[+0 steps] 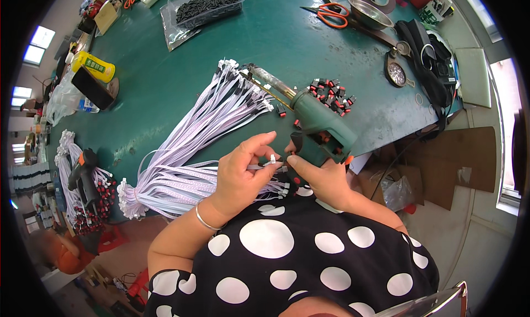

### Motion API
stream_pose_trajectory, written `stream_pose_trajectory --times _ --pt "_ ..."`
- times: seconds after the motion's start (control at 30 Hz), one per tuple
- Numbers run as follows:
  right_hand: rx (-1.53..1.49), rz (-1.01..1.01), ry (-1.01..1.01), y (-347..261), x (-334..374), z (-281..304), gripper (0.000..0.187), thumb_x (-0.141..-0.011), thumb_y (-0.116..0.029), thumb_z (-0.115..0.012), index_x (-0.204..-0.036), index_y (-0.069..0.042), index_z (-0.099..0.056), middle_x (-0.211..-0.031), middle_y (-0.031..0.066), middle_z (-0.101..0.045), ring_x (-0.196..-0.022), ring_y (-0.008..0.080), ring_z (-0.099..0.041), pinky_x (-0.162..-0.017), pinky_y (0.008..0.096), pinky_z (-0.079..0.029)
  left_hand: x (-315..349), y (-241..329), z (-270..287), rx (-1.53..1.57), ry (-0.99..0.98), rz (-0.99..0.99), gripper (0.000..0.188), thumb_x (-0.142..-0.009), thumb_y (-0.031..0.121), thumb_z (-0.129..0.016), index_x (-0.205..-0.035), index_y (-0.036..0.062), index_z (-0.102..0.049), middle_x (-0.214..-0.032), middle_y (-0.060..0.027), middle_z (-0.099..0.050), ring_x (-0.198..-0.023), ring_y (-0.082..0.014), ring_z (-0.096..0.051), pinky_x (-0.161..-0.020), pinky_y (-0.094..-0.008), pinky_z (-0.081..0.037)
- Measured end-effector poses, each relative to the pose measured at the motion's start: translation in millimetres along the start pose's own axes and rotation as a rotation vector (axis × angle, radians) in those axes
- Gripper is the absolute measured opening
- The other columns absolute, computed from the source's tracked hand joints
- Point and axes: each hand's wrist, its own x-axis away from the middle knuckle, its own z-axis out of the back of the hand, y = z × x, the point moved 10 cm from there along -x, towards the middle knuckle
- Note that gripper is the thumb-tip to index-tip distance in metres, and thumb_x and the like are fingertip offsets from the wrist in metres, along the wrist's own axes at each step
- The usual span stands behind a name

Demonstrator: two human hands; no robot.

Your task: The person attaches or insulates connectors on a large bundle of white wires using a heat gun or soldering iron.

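A worker in a polka-dot top [266, 238] sits at the near edge of a green desk [270, 38], the left hand [238, 170] pinching a small white connector [271, 160] between thumb and fingers, just above that edge. The right hand [326, 181] is curled close beside it, under the body of a green heat gun [326, 121]; whether its fingers grasp the tool or a small part cannot be told. The gun's metal nozzle points toward the far left corner, near the tips of a fanned bundle of white ribbon cables [185, 123]. A second bundle [176, 187] spreads along the near edge. Red-and-black pieces [333, 96] lie scattered beyond the gun. A clear tub of black bits [207, 8] stands by the far edge, orange-handled scissors [334, 16] toward the far right corner, and a dark phone [93, 88] near the left edge.
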Motion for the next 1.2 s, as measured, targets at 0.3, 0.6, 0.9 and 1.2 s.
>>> stream_pose_trajectory --times 0.3,0.6,0.9,1.2 --pt "-0.025 -0.042 0.055 9 -4 9 0.018 -0.080 -0.011 -0.066 -0.091 0.000 -0.058 -0.080 0.0021 -0.061 -0.066 0.0082 -0.057 -0.059 0.0219 -0.046 5 46 -9 -0.342 0.000 -0.479 0.053 -0.064 -0.008 -0.068 -0.112 0.0048 -0.054 -0.083 -0.0105 -0.062 -0.067 -0.0210 -0.063 -0.057 -0.0290 -0.050" --pt "0.157 0.085 0.021 -5 0 12 0.021 -0.078 -0.004 -0.062 -0.099 -0.002 -0.058 -0.092 0.0032 -0.060 -0.084 0.0088 -0.055 -0.070 0.0254 -0.046 4 -24 -10 0.135 -0.227 0.251 0.015 -0.080 0.004 -0.062 -0.094 0.0001 -0.058 -0.076 -0.0045 -0.058 -0.062 -0.0082 -0.055 -0.056 -0.0219 -0.045" --pt "0.610 0.547 -0.133 -39 4 -9 0.022 -0.070 0.003 -0.060 -0.091 -0.002 -0.056 -0.083 0.0088 -0.057 -0.076 0.0216 -0.057 -0.069 0.0311 -0.047 6 -31 -27 0.251 -0.369 0.505 0.009 -0.083 0.009 -0.059 -0.082 0.0012 -0.054 -0.071 0.0011 -0.054 -0.062 -0.0030 -0.046 -0.052 -0.0199 -0.037" --pt "0.730 0.435 -0.145 -32 2 -13 0.026 -0.067 0.005 -0.062 -0.092 -0.002 -0.059 -0.088 0.0085 -0.062 -0.077 0.0193 -0.062 -0.069 0.0304 -0.050 5 -31 -28 0.180 -0.346 0.458 0.010 -0.076 0.009 -0.061 -0.076 0.0020 -0.054 -0.067 0.0006 -0.054 -0.059 -0.0046 -0.044 -0.051 -0.0228 -0.036"
